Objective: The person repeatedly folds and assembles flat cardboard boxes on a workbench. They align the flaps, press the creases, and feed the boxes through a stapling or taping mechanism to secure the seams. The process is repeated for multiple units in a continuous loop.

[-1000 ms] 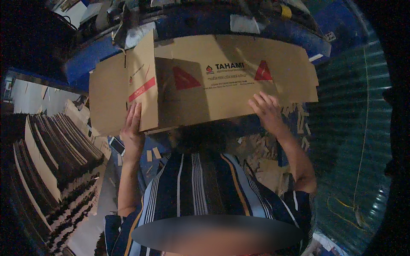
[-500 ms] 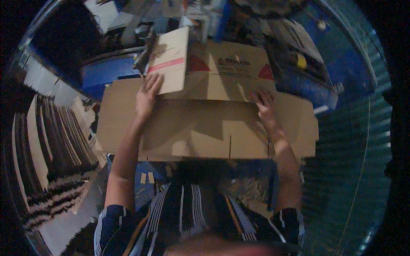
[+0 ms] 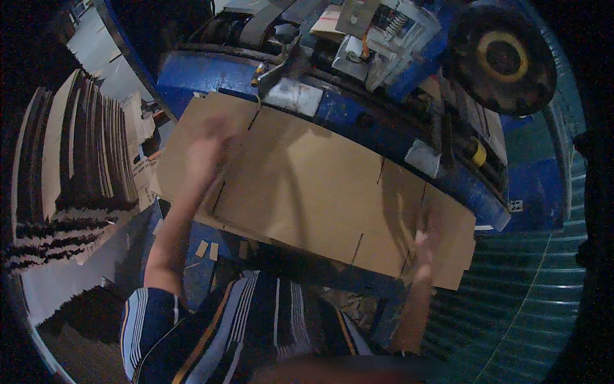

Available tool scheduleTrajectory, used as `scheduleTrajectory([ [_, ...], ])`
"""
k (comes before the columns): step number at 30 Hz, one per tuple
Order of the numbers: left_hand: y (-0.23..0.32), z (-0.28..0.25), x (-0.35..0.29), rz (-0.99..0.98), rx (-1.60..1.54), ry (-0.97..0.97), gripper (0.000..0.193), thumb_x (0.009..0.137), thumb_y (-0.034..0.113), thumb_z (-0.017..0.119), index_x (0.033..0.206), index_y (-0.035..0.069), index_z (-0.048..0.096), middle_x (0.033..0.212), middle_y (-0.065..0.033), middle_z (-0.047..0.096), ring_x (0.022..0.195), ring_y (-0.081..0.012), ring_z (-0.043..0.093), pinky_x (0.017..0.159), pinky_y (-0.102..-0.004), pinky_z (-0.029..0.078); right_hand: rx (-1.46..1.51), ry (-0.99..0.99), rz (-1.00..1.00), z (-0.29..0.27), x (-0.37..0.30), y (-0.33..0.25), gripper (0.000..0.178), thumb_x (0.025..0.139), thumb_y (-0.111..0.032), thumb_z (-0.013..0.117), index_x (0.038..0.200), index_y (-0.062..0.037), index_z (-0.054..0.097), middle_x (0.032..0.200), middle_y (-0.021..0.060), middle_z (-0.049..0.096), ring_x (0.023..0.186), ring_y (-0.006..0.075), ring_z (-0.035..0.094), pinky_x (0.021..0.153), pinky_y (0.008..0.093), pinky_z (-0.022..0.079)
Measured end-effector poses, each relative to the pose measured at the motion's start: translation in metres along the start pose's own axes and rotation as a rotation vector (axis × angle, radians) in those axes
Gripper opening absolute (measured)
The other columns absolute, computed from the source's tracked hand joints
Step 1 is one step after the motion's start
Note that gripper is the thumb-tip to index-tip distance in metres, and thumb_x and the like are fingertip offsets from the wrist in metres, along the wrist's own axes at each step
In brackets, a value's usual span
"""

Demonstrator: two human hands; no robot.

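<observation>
A flat sheet of brown cardboard (image 3: pixel 313 173) with dark slots cut along its long edges lies in front of me. It slants, its left end farther away than its right. Over its left part is my left hand (image 3: pixel 214 141), smeared by motion, so its fingers cannot be made out. My right hand (image 3: pixel 425 240) is over or against the right part and is blurred as well. Whether either hand grips the sheet cannot be told. Both hands cast shadows on the board.
A blue machine (image 3: pixel 396 51) with metal plates and a dark wheel (image 3: pixel 502 57) borders the sheet's far edge. A pale, red-striped cardboard piece (image 3: pixel 325 22) shows among its parts. Stacked cardboard (image 3: pixel 83 147) stands at left; a green corrugated wall (image 3: pixel 511 301) is at right.
The folded pale board with a red stripe has left my left hand, and the printed panel is gone from view. My right hand has come nearer. The view has turned, and the sheet now slants.
</observation>
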State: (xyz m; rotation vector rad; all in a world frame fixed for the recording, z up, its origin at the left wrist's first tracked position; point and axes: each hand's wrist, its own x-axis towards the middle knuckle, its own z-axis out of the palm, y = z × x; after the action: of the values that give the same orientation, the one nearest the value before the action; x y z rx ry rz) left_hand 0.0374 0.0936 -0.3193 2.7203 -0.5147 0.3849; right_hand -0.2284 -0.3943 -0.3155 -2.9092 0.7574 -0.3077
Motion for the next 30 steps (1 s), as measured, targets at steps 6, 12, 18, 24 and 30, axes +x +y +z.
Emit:
scheduleTrajectory([
  [6, -0.103, -0.022, -0.108, -0.434, 0.056, -0.130, 0.048, 0.078, 0.035, 0.068, 0.112, 0.003, 0.057, 0.109, -0.0181, 0.057, 0.096, -0.0373, 0.055, 0.081, -0.0445, 0.046, -0.184, -0.028, 0.112, 0.022, -0.119, 0.009, 0.052, 0.088, -0.032, 0.056, 0.127, 0.0006, 0.049, 0.135, 0.0205, 0.045, 0.124, 0.0352, 0.043, 0.103, 0.0421, 0.035],
  [12, -0.108, -0.024, -0.120, -0.363, 0.038, -0.030, 0.050, 0.074, 0.037, 0.071, 0.105, 0.000, 0.057, 0.099, -0.0184, 0.057, 0.093, -0.0361, 0.055, 0.078, -0.0445, 0.045, -0.364, 0.420, 0.593, 0.056, -0.152, 0.092, 0.046, 0.083, -0.019, 0.067, 0.120, 0.0035, 0.052, 0.119, 0.0176, 0.055, 0.108, 0.0316, 0.055, 0.087, 0.0399, 0.049],
  [18, -0.111, -0.033, -0.114, -0.518, -0.067, -0.105, 0.051, 0.065, 0.033, 0.079, 0.097, 0.000, 0.057, 0.097, -0.0170, 0.055, 0.090, -0.0339, 0.055, 0.076, -0.0431, 0.046, 0.873, 0.667, 0.220, 0.074, -0.171, 0.147, 0.051, 0.078, -0.013, 0.073, 0.120, 0.0044, 0.051, 0.117, 0.0122, 0.056, 0.099, 0.0274, 0.058, 0.081, 0.0440, 0.053],
  [24, -0.072, -0.060, -0.124, -0.311, -0.088, 0.321, 0.052, 0.067, 0.016, 0.079, 0.107, 0.000, 0.051, 0.100, -0.0167, 0.054, 0.094, -0.0302, 0.056, 0.076, -0.0399, 0.048, 1.172, 0.663, 0.930, 0.055, -0.165, 0.114, 0.045, 0.079, -0.015, 0.070, 0.118, -0.0018, 0.052, 0.114, 0.0103, 0.055, 0.098, 0.0251, 0.056, 0.080, 0.0419, 0.051],
  [30, -0.008, -0.030, -0.137, -0.511, -1.267, 0.215, 0.053, 0.081, 0.011, 0.070, 0.127, 0.004, 0.043, 0.121, -0.0098, 0.052, 0.111, -0.0221, 0.052, 0.091, -0.0395, 0.044, 1.213, 0.644, 1.043, 0.048, -0.170, 0.080, 0.040, 0.081, -0.018, 0.068, 0.117, -0.0080, 0.053, 0.112, 0.0084, 0.055, 0.098, 0.0228, 0.053, 0.080, 0.0398, 0.049],
])
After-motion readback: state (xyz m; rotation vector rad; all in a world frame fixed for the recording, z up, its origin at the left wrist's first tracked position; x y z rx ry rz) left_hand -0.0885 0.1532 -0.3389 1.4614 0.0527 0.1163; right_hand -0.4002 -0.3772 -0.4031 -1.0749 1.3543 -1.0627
